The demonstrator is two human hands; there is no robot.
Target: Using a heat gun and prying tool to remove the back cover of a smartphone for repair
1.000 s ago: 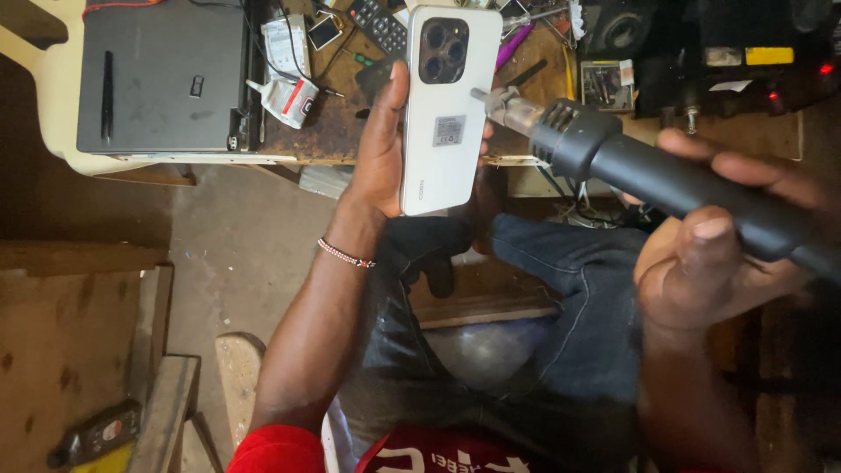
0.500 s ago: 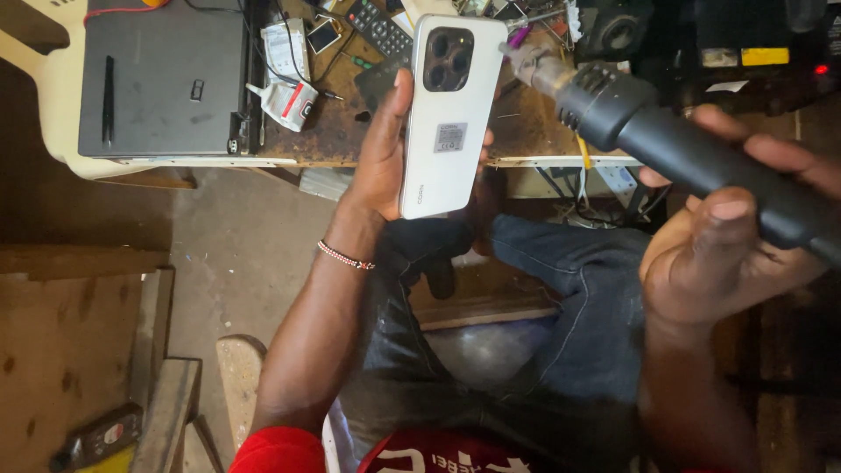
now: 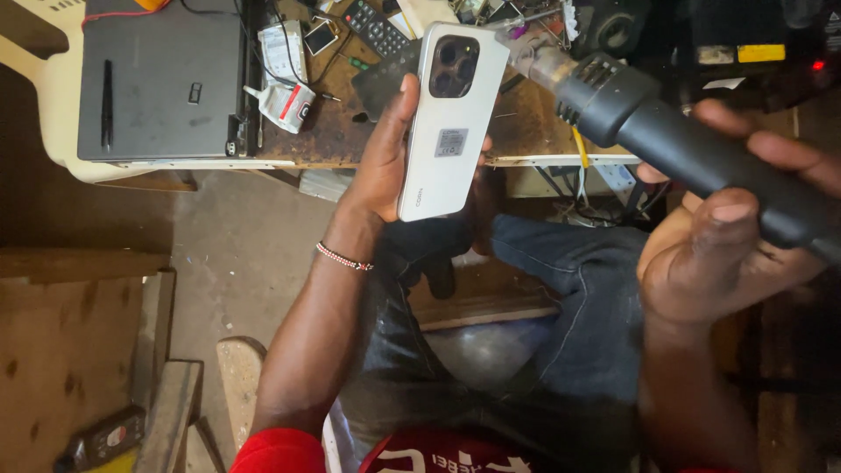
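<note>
Gripping a white phone (image 3: 451,123) back-up above the bench's (image 3: 350,140) near edge, the left hand (image 3: 385,153) wraps its side; the right hand (image 3: 718,254) clasps a black heat gun (image 3: 666,131), nozzle beside the phone's top corner.

The left hand (image 3: 385,153) is raised above the knees, fingers curled in a grip, its wrist wearing a beaded band. The right hand (image 3: 727,254), beside it, is wrapped closed, thumb up.

A white phone (image 3: 451,123) is held upright, back outward, between fingers; a black heat gun (image 3: 666,131) is gripped, its nozzle beside the phone's top.
</note>
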